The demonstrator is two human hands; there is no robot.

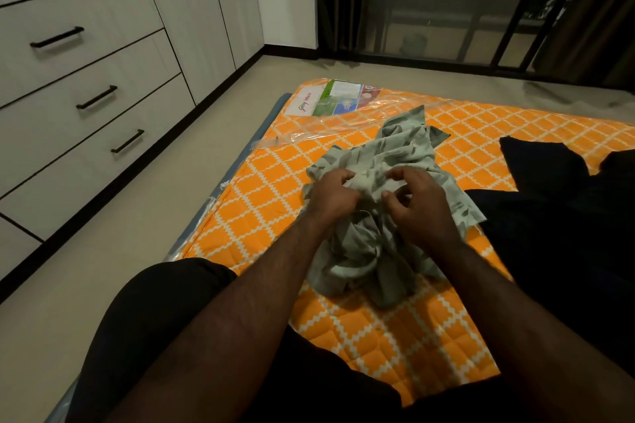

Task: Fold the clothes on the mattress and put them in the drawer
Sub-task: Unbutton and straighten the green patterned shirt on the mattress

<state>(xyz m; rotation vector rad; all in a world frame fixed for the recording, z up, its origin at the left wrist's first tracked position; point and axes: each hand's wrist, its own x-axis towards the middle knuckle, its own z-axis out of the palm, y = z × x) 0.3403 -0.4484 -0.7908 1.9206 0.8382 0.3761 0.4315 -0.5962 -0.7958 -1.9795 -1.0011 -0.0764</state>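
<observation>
both hands (331, 197) (421, 204) gripping crumpled green shirt (364, 251), orange mattress (261, 203)

orange lattice mattress (261, 203), crumpled green garment (360, 251), dark clothes (549, 233), printed label (330, 98)

Dim, warm indoor lighting; soft glare on plastic wrap (311, 138) over mattress (395, 336); black window (446, 0); wide-angle skew of drawers (86, 69) at left edge.

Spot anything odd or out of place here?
The mattress is in plastic wrap, loose and wrinkled along the far left edge. The green shirt is a crumpled heap, gripped by left hand and right hand; dark clothes lie unfolded at right.
</observation>
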